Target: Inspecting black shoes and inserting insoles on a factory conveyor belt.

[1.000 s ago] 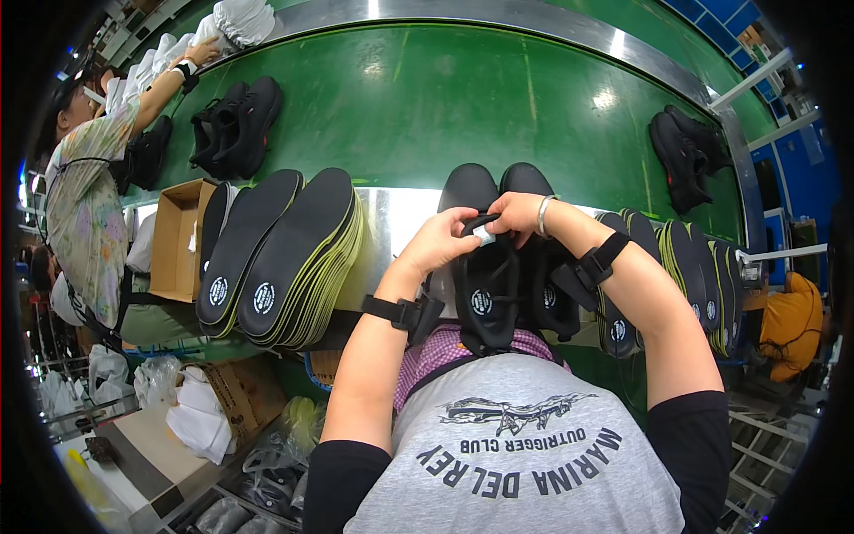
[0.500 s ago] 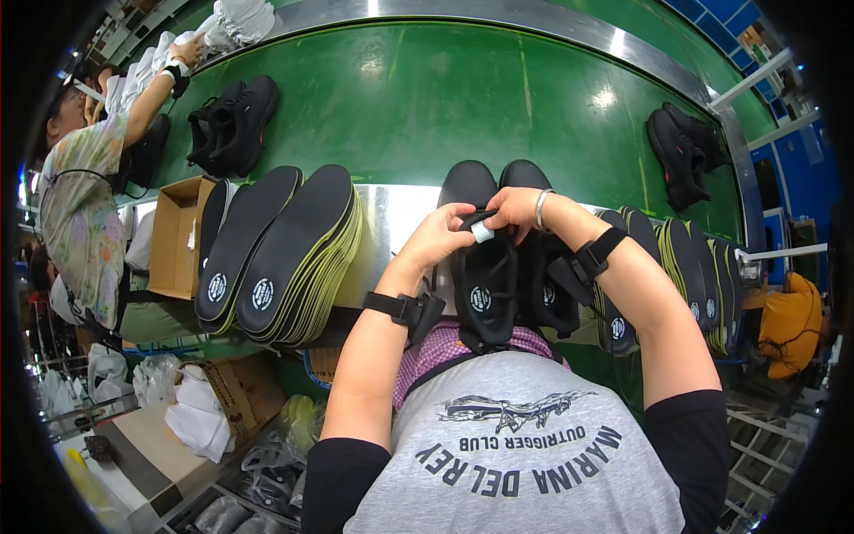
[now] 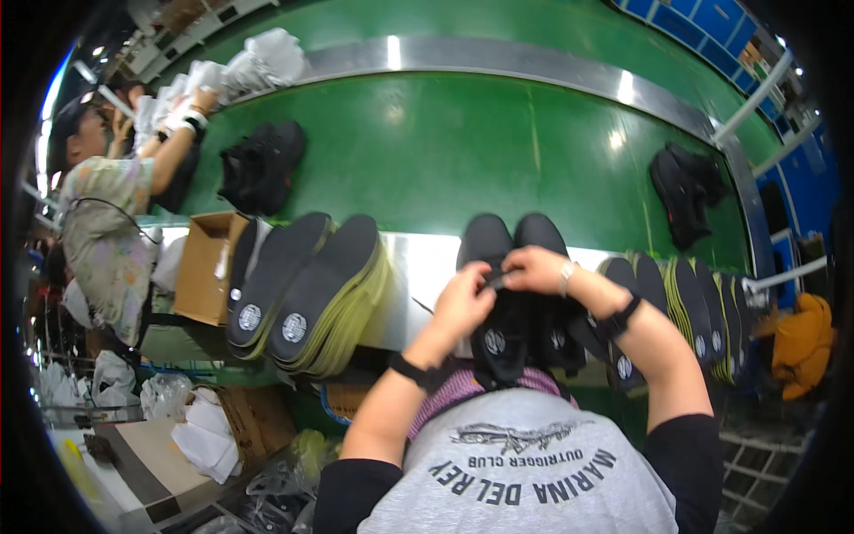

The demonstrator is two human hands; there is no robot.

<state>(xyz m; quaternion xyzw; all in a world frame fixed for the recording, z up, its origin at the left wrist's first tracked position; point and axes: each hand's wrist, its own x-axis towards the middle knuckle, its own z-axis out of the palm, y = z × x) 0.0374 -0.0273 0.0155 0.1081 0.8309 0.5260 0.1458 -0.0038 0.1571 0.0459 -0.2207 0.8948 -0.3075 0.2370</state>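
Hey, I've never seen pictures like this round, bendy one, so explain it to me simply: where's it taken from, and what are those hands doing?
There's no robot here, just a person's bare hands. The camera is the left of two wide fisheye ones on that person's head, looking down, so straight edges bend.

The left hand and right hand meet at the tongue of a black shoe, seemingly pinching it, though blur hides the exact grip. Its mate sits just right of it, both toes pointing away.

Stacks of dark insoles lie on either side. More black shoes rest on the green surface beyond. At far left is a co-worker.
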